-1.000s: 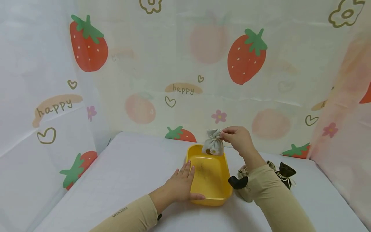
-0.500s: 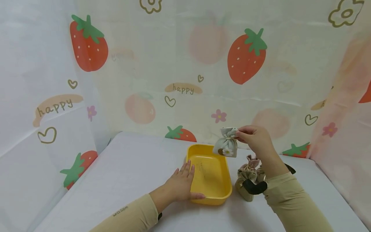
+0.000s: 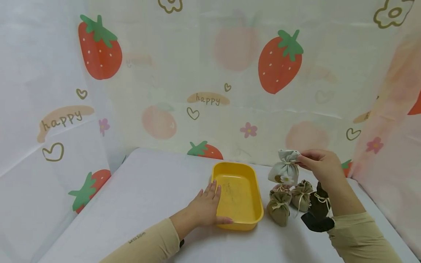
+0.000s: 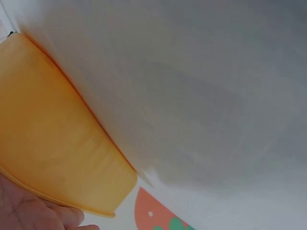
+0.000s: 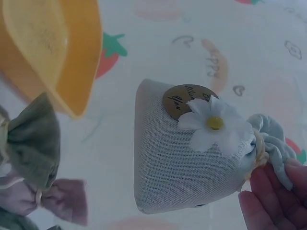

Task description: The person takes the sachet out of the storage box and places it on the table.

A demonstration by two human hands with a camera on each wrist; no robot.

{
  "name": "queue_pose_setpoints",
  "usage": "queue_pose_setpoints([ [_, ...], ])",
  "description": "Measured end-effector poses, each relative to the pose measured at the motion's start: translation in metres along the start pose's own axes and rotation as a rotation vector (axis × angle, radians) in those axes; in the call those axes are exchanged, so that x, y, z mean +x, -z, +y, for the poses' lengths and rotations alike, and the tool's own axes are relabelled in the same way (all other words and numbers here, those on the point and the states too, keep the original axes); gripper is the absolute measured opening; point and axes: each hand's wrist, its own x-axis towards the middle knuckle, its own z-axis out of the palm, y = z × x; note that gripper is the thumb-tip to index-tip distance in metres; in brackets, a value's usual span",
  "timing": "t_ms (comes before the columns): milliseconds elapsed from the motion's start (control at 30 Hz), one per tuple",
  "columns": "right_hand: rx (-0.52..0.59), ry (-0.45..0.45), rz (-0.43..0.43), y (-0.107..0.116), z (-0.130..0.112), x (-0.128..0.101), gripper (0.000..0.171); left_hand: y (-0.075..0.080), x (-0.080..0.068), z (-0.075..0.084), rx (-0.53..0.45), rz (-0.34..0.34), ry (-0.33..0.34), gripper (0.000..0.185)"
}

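Note:
My right hand (image 3: 323, 166) pinches the gathered neck of a pale grey drawstring pouch (image 3: 284, 171), which hangs in the air right of the tray. In the right wrist view the pouch (image 5: 192, 158) carries a white fabric daisy (image 5: 214, 123) and a brown oval tag (image 5: 175, 103). My left hand (image 3: 205, 208) rests with fingers straight over the left rim of a yellow plastic tray (image 3: 260, 204); its thumb lies along the front rim. The left wrist view shows the tray's outer wall (image 4: 62, 129) with part of the hand (image 4: 33, 211) at its rim.
Several other pouches stand right of the tray: an olive-brown one (image 3: 279, 210) in front, a khaki one (image 3: 300, 197) behind it, and a dark one (image 3: 319, 204) partly behind my right wrist. A pink pouch (image 5: 62, 196) shows in the right wrist view. A printed curtain (image 3: 210, 124) closes off the back.
My right hand has carried the grey pouch from over the tray's far right corner rightward, to above the other pouches. The left hand and the tray have stayed in place.

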Motion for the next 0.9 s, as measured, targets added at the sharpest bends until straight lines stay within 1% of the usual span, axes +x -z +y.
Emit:
queue_pose_setpoints([
  [67,0.044,-0.011,0.008,0.007,0.005,-0.005,0.01,0.001,0.0,0.0,-0.004,0.0,-0.001,0.119],
  [100,0.066,-0.018,0.009,0.011,0.008,-0.008,0.009,0.001,0.0,0.0,-0.005,0.0,-0.001,0.119],
  [200,0.082,-0.044,0.018,0.02,0.018,-0.016,0.02,0.001,-0.001,0.0,-0.012,-0.002,0.0,0.119],
  [333,0.037,-0.074,0.023,0.029,0.029,-0.027,0.02,0.002,-0.001,0.0,-0.014,-0.007,-0.003,0.119],
  [500,0.13,-0.081,0.006,0.036,0.042,-0.038,0.023,0.003,-0.002,0.0,-0.006,0.0,-0.002,0.119],
  [667,0.149,-0.081,-0.004,0.043,0.052,-0.046,0.025,0.004,-0.002,0.001,-0.012,0.008,0.0,0.12],
  [900,0.269,-0.077,0.026,0.05,0.058,-0.053,0.028,0.004,-0.003,0.002,-0.017,0.01,0.001,0.119],
])
